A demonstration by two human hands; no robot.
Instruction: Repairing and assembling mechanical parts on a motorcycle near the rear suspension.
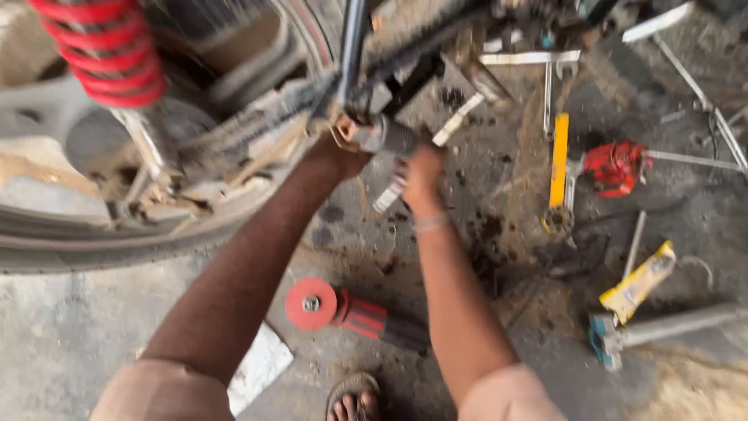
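Floor: stained, oily concrete [70,327], tools scattered over its right half.
Wheel: motorcycle wheel [117,242] fills the upper left, tyre edge running across; a red spring [109,51] sits above it.
Fitting: a dark cylindrical part [386,136] by the hub, straight ahead of both arms at the far end of reach; its long axis runs roughly left to right. Motion blur hides detail.
Left hand: left hand [339,156] comes up from lower left and meets the fitting at its left end; fingers are hidden, so I cannot tell whether it grips.
Right hand: right hand [421,175] sits just right of and below the fitting, curled around what looks like a pale tool handle [393,191]; the grip is blurred. Both hands are about equally near.
In the way: dark frame bars [354,47] cross just above the fitting.
Near the arms: a red disc tool [343,310] lies on the floor between the forearms; a white scrap [261,366] lies under the left arm; a sandalled foot [354,401] shows at the bottom edge.
Right side: yellow bar [559,160], red tool [615,168], spanners [545,66], yellow packet [639,282] and grey hammer [662,327], all well apart from the hands.
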